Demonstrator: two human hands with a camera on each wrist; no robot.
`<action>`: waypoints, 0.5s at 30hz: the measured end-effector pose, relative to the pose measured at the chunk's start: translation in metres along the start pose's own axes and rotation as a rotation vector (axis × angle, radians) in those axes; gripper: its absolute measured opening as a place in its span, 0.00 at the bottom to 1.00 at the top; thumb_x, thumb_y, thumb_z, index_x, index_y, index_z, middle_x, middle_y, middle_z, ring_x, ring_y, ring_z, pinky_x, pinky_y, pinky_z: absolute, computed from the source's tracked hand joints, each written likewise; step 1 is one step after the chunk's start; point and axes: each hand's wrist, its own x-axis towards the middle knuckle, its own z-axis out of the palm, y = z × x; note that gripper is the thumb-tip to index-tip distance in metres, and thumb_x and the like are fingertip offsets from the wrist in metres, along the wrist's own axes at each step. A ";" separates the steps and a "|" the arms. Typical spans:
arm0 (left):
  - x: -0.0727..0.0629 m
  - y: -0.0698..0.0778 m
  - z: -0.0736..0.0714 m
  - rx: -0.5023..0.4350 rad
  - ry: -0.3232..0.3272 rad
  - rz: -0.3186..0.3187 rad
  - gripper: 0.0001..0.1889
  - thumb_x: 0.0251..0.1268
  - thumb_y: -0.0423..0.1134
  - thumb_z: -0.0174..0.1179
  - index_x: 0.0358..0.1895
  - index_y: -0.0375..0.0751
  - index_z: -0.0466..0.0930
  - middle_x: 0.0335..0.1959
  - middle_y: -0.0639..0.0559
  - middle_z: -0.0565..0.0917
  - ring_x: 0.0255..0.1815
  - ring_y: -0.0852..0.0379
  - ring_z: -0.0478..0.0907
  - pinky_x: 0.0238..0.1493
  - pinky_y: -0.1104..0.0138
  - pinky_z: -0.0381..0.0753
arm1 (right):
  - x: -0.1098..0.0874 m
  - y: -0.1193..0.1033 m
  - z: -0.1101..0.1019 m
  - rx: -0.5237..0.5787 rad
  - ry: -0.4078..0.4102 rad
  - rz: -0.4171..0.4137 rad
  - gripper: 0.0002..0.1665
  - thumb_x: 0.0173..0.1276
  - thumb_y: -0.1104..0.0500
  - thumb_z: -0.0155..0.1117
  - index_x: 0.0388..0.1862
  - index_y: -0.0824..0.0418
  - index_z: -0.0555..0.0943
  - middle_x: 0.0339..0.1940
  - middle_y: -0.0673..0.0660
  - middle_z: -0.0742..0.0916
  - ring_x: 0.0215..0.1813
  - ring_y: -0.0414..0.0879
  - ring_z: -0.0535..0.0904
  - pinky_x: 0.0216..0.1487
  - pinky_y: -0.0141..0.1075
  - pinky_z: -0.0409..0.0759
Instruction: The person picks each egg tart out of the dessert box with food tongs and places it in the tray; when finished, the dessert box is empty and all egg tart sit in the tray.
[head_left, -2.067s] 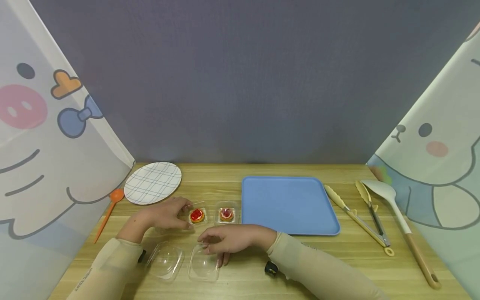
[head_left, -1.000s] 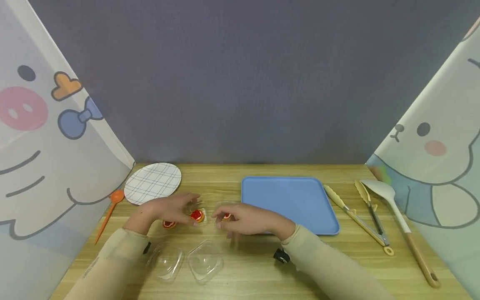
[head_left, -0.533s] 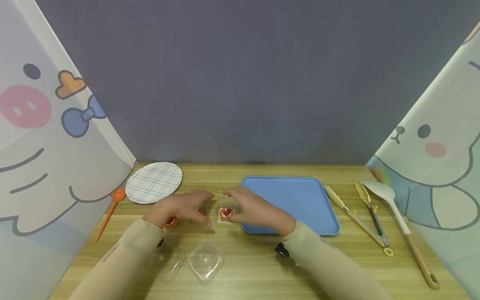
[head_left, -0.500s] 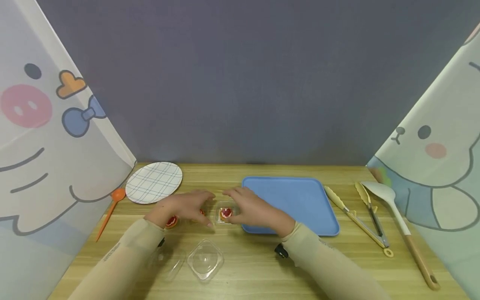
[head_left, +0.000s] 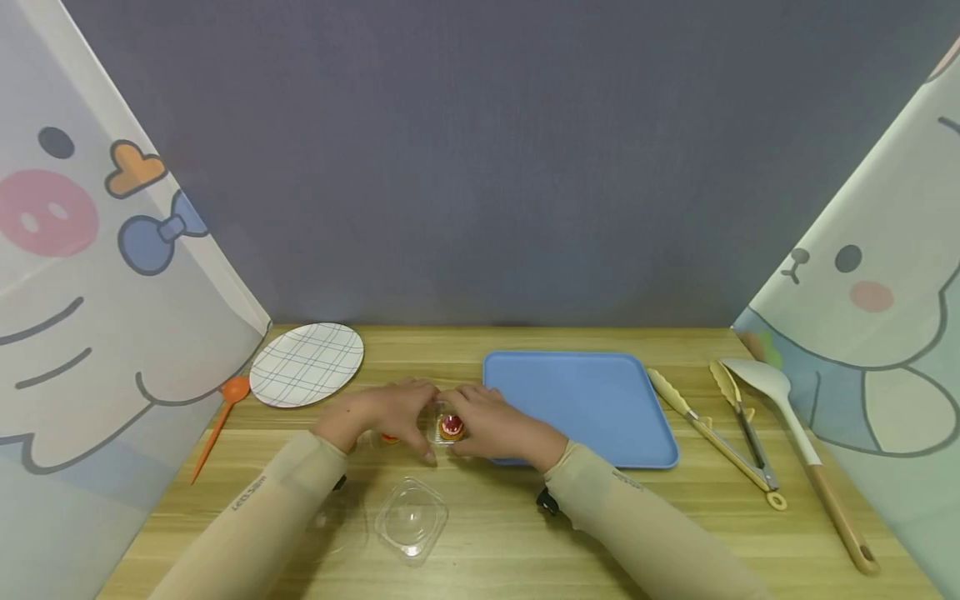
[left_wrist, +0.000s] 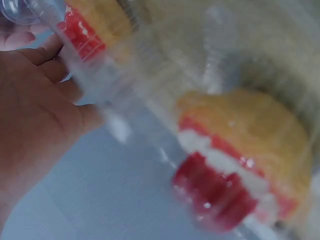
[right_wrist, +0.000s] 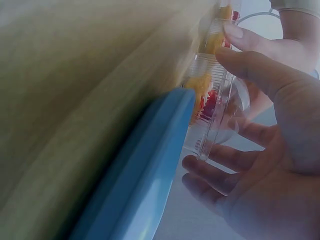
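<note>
In the head view a small red-topped tart (head_left: 451,427) sits in a clear plastic box (head_left: 441,435). The right wrist view shows a clear domed lid (right_wrist: 240,102) over that box. My left hand (head_left: 393,412) holds the left side, thumb near and fingers far. On the right side, my right hand (head_left: 495,425) grips the rim with curved fingers and thumb. A second tart (head_left: 389,438) is partly hidden behind my left hand. Close up in the left wrist view is another boxed tart (left_wrist: 240,160). A loose clear lid (head_left: 411,518) lies in front.
A blue tray (head_left: 581,408) stands right of the box, its edge close to my right hand. A checked plate (head_left: 307,365) and orange spoon (head_left: 225,412) are at the left. Tongs (head_left: 720,446) and a white spatula (head_left: 772,387) lie at the right. My left sleeve partly covers another lid.
My right hand has left the front lid, which now lies turned, and moved up to the right-hand box. My left hand has moved right, from the middle box to the same one.
</note>
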 end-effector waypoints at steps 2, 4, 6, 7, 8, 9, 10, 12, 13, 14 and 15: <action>0.001 0.000 0.001 0.003 0.003 0.010 0.49 0.45 0.61 0.84 0.70 0.45 0.73 0.64 0.53 0.79 0.71 0.46 0.72 0.78 0.34 0.65 | 0.002 0.000 0.001 0.015 -0.004 0.004 0.48 0.70 0.47 0.76 0.83 0.55 0.66 0.79 0.59 0.76 0.84 0.57 0.67 0.82 0.60 0.65; 0.001 0.000 0.002 -0.001 0.005 0.016 0.47 0.45 0.60 0.84 0.69 0.45 0.74 0.62 0.53 0.79 0.69 0.47 0.73 0.78 0.33 0.64 | 0.003 -0.001 0.001 0.026 -0.009 0.010 0.47 0.70 0.48 0.76 0.83 0.55 0.66 0.79 0.58 0.77 0.84 0.57 0.67 0.82 0.60 0.65; 0.002 -0.001 0.002 -0.003 0.009 0.023 0.45 0.46 0.60 0.84 0.67 0.46 0.74 0.60 0.54 0.80 0.67 0.48 0.73 0.78 0.32 0.63 | 0.003 -0.001 0.002 0.034 -0.011 0.012 0.47 0.70 0.48 0.76 0.83 0.55 0.66 0.78 0.58 0.77 0.83 0.57 0.68 0.81 0.60 0.66; 0.002 -0.001 0.002 -0.007 0.012 0.026 0.45 0.46 0.60 0.84 0.66 0.46 0.75 0.59 0.54 0.80 0.66 0.49 0.73 0.77 0.33 0.64 | 0.003 -0.001 0.002 0.036 -0.010 0.012 0.47 0.70 0.48 0.77 0.82 0.55 0.67 0.78 0.58 0.78 0.83 0.57 0.69 0.81 0.59 0.66; 0.002 -0.002 0.002 -0.010 0.013 0.027 0.44 0.46 0.60 0.84 0.66 0.46 0.75 0.59 0.54 0.80 0.66 0.49 0.73 0.77 0.34 0.65 | 0.004 -0.001 0.002 0.037 -0.009 0.010 0.46 0.70 0.48 0.77 0.82 0.55 0.67 0.77 0.57 0.78 0.82 0.56 0.69 0.80 0.59 0.67; 0.002 -0.002 0.002 -0.013 0.015 0.030 0.44 0.46 0.59 0.84 0.66 0.46 0.75 0.58 0.55 0.80 0.65 0.50 0.73 0.76 0.36 0.67 | 0.004 -0.001 0.003 0.037 -0.007 0.007 0.45 0.70 0.48 0.77 0.81 0.55 0.68 0.76 0.57 0.79 0.81 0.56 0.70 0.79 0.58 0.68; 0.003 -0.002 0.002 -0.015 0.017 0.033 0.43 0.46 0.59 0.84 0.65 0.46 0.76 0.58 0.55 0.80 0.64 0.51 0.73 0.75 0.38 0.69 | 0.004 -0.001 0.003 0.037 -0.005 0.004 0.45 0.70 0.49 0.77 0.81 0.55 0.68 0.75 0.57 0.79 0.80 0.55 0.70 0.79 0.57 0.69; 0.003 -0.002 0.003 -0.020 0.020 0.040 0.43 0.46 0.58 0.84 0.64 0.46 0.76 0.57 0.54 0.81 0.63 0.51 0.73 0.73 0.42 0.72 | 0.003 0.000 0.004 0.039 -0.001 -0.004 0.43 0.70 0.49 0.77 0.79 0.56 0.69 0.74 0.56 0.80 0.79 0.54 0.71 0.77 0.56 0.70; 0.003 -0.001 0.003 -0.021 0.022 0.044 0.42 0.46 0.58 0.84 0.64 0.46 0.76 0.57 0.54 0.81 0.63 0.52 0.73 0.71 0.44 0.74 | 0.003 0.000 0.004 0.039 0.002 -0.007 0.42 0.70 0.50 0.77 0.78 0.56 0.70 0.73 0.56 0.81 0.77 0.54 0.71 0.76 0.55 0.71; 0.003 -0.001 0.003 -0.020 0.024 0.048 0.42 0.45 0.58 0.84 0.63 0.46 0.77 0.56 0.54 0.81 0.62 0.52 0.73 0.70 0.46 0.75 | 0.003 0.000 0.004 0.039 0.003 -0.010 0.42 0.70 0.50 0.77 0.78 0.57 0.71 0.72 0.55 0.81 0.77 0.53 0.72 0.75 0.55 0.71; 0.003 0.000 0.003 -0.020 0.026 0.048 0.42 0.45 0.58 0.84 0.63 0.46 0.77 0.56 0.55 0.81 0.61 0.53 0.73 0.69 0.47 0.76 | 0.003 0.000 0.004 0.037 0.004 -0.012 0.41 0.70 0.50 0.77 0.77 0.57 0.71 0.71 0.55 0.81 0.76 0.53 0.72 0.74 0.54 0.72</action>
